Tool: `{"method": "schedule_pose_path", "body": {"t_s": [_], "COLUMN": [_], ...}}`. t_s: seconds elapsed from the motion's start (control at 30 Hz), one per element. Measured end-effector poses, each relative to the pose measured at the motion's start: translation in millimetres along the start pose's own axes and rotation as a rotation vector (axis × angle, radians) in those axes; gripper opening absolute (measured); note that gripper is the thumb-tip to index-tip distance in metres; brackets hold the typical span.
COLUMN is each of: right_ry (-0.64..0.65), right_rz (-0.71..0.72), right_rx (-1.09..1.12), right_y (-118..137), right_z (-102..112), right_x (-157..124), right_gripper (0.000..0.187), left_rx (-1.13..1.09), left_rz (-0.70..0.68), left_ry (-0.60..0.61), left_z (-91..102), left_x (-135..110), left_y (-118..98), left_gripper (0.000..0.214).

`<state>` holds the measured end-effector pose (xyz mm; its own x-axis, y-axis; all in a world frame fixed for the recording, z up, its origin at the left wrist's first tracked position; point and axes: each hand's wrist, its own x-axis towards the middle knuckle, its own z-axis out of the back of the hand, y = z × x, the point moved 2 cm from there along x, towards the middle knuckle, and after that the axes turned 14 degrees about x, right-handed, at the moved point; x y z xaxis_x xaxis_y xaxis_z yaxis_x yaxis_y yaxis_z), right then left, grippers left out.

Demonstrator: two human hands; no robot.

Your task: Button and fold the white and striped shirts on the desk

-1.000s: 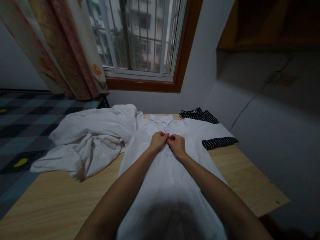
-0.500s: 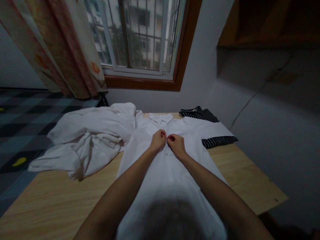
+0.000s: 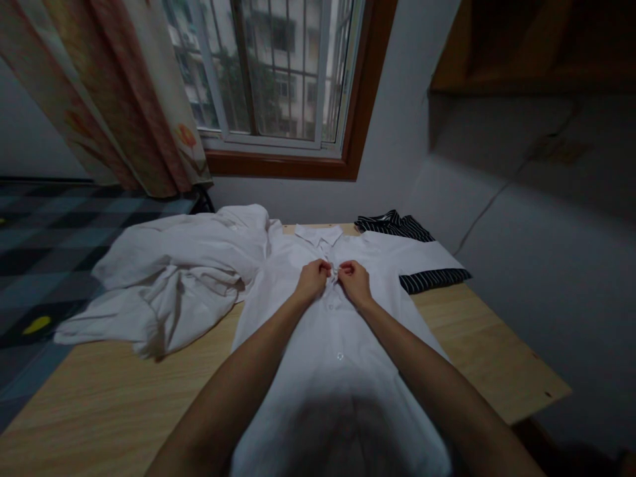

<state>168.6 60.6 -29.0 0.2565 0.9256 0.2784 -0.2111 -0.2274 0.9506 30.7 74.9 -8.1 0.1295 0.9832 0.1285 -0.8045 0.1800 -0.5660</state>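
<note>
A white button-up shirt (image 3: 318, 344) lies spread on the wooden table, its collar (image 3: 318, 235) toward the window. My left hand (image 3: 314, 278) pinches the shirt's front placket below the collar. Just across from it, my right hand (image 3: 354, 281) also has its fingertips closed on the placket, with a small gap between the hands. The fabric between them is slightly raised and puckered. Any button at the fingertips is too small to make out. Lower on the front, one button (image 3: 331, 307) and another button (image 3: 340, 356) show.
Crumpled white cloth (image 3: 183, 271) is heaped on the left of the table (image 3: 99, 397). Black-and-white striped clothing (image 3: 432, 281) lies partly under the shirt's right-hand sleeve. Beyond the table are a window, a curtain (image 3: 163, 132) and a checked surface (image 3: 44, 265). A shelf (image 3: 521, 79) hangs at upper right.
My right hand has shifted slightly right and up, so the gap between the fingertips is a little wider. The left hand stays nearly in place, and the fabric between them looks more puckered.
</note>
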Motion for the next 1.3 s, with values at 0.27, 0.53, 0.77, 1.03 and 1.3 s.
{"method": "schedule_pose_path", "body": {"t_s": [0.27, 0.53, 0.77, 1.03, 1.3], "right_ry": [0.074, 0.032, 0.111, 0.113, 0.113], "right_rz": [-0.052, -0.1, -0.246, -0.22, -0.147], "right_rx": [-0.122, -0.171, 0.012, -0.055, -0.16], "right_y": [7, 1, 0, -8, -4], "right_z": [-4, 6, 5, -4, -4], "right_x": [-2, 3, 3, 2, 0], "right_gripper": [0.016, 0.014, 0.012, 0.012, 0.013], "left_rx": [0.207, 0.464, 0.467, 0.495, 0.349], "left_rz": [-0.178, -0.113, -0.051, 0.004, 0.086], "left_ry": [-0.047, -0.044, -0.009, 0.008, 0.056], "left_z": [-6.8, 0.4, -2.9, 1.8, 8.8], "left_x": [-11, -16, -14, -19, -15], "left_y": [-4, -8, -13, -16, -12], "left_gripper": [0.047, 0.022, 0.019, 0.021, 0.022]}}
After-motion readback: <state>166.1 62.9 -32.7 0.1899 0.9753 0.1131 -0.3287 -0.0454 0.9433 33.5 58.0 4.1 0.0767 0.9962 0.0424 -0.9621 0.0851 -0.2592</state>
